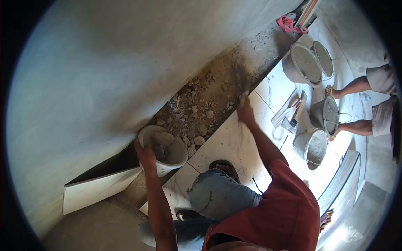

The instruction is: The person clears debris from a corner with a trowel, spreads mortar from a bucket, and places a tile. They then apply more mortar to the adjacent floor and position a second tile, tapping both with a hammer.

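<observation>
My left hand (145, 155) grips the rim of a grey bucket (183, 157), which holds chunks of rubble or dried mortar (162, 139). This bucket stands at the near end of an untiled strip of floor (222, 85) along the wall. Over the strip's tiled edge, my right hand (247, 112) is closed round the handle of what looks like a trowel (244, 97). Its dark blade is smeared by motion above the dirt. Broken stones and loose debris (201, 129) lie between the two hands.
Several mortar buckets (302, 62) stand on white tiles at right, near a co-worker's legs (356, 85). Between them and me lie a float and other hand tools (289, 111). A loose tile (100, 190) leans at lower left. A red plastic bag (288, 24) lies at the far end.
</observation>
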### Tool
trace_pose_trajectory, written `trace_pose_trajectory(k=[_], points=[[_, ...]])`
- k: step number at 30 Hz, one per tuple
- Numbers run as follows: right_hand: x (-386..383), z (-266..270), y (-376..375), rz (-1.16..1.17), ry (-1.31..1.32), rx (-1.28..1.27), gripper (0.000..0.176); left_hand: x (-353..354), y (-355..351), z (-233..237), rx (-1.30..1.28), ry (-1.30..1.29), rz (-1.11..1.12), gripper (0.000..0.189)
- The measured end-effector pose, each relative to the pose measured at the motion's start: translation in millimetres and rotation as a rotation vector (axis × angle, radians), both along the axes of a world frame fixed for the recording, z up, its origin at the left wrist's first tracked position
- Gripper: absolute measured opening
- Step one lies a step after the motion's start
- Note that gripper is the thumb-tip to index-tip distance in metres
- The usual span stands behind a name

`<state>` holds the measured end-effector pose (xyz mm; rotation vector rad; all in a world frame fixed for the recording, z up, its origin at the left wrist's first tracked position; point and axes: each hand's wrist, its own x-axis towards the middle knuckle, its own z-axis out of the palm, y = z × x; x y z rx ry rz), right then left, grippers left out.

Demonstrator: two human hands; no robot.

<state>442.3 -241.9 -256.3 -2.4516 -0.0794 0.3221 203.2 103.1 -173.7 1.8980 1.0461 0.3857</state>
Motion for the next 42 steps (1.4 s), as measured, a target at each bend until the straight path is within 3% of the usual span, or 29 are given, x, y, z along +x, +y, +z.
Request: trace_pose_trajectory(k=[1, 3, 4, 6, 11, 13, 14, 15, 17, 19, 21, 23, 25, 26, 29, 30, 32, 35, 36, 40, 42], points=[[18.2, -9.9, -7.6, -0.090, -0.106, 0.032, 0.066, -3.1, 0.3, -1.4, 0.004, 0.010, -0.011, 0.048], [67.7, 3.2, -14.4, -0.326, 0.092, 0.441, 0.058, -3.9, 3.4, -5.9, 0.058, 0.041, -0.015, 0.049], [83.3, 7.2, -14.2, -0.330, 0.083, 0.445, 0.058, -2.6, 2.7, -4.7, 0.060, 0.032, -0.020, 0.049], [104.0, 14.3, -8.9, -0.504, 0.187, 0.937, 0.048, -2.3, 2.0, -2.0, -0.046, -0.010, -0.006, 0.051], [132.3, 9.0, -17.8, -0.443, 0.107, 0.857, 0.043, 1.2, -0.8, 3.9, 0.026, 0.013, -0.014, 0.050], [146.8, -23.5, -20.2, -0.606, -0.387, 0.753, 0.052, 0.4, -2.0, 3.5, 0.037, 0.026, 0.004, 0.050], [136.2, -25.3, -6.9, -0.653, -0.446, 0.583, 0.056, -1.0, 0.5, 1.8, 0.018, 0.037, 0.001, 0.050], [136.1, -46.5, -11.2, -0.658, -0.454, 0.585, 0.056, -1.0, 1.2, 0.4, 0.001, 0.044, -0.001, 0.050], [138.8, -107.1, -19.1, -0.204, -0.345, -0.009, 0.051, -4.1, 1.9, -4.5, -0.026, 0.025, -0.014, 0.050], [148.1, -62.6, -45.4, -0.297, 0.053, 0.417, 0.050, -6.8, 3.8, -2.7, -0.048, 0.014, -0.009, 0.051], [149.5, -15.1, -43.4, -0.510, 0.149, 0.768, 0.042, -1.6, 0.0, 0.4, -0.062, 0.012, 0.005, 0.052], [155.0, 0.5, -33.3, -0.644, -0.081, 0.890, 0.039, -1.6, 0.4, 0.1, -0.075, 0.034, 0.012, 0.053], [142.9, -6.0, -11.1, -0.725, -0.271, 0.844, 0.043, -2.4, 2.6, -1.7, -0.087, 0.048, 0.023, 0.053], [172.9, -160.4, -33.5, -0.616, -0.505, 0.475, 0.048, -4.8, 3.8, -4.3, -0.093, 0.025, 0.016, 0.053], [122.8, -39.7, -6.2, -0.183, 0.317, 0.518, 0.051, -2.1, 5.3, -9.8, -0.049, -0.014, -0.010, 0.050], [126.4, -61.6, -10.7, -0.178, 0.322, 0.517, 0.051, -6.1, 4.4, -9.9, -0.003, -0.006, -0.021, 0.047], [142.1, -103.2, -28.0, -0.053, -0.346, 0.416, 0.050, -4.7, 3.5, -8.9, -0.020, -0.002, -0.013, 0.047], [151.4, -104.1, -39.3, -0.124, -0.372, 0.427, 0.050, -5.6, 3.2, -6.4, -0.023, 0.011, -0.011, 0.049], [126.2, -33.6, -21.3, -0.415, 0.339, 0.874, 0.049, -4.0, 2.8, -6.5, -0.014, 0.009, -0.014, 0.051], [68.8, -83.3, 5.0, -0.063, 0.292, 0.443, 0.053, 4.7, -5.0, 9.3, -0.073, 0.005, 0.035, 0.051], [18.7, 1.9, 15.7, 0.018, 0.501, 0.554, 0.053, 6.3, -8.2, 19.6, -0.002, 0.089, 0.000, 0.050]])
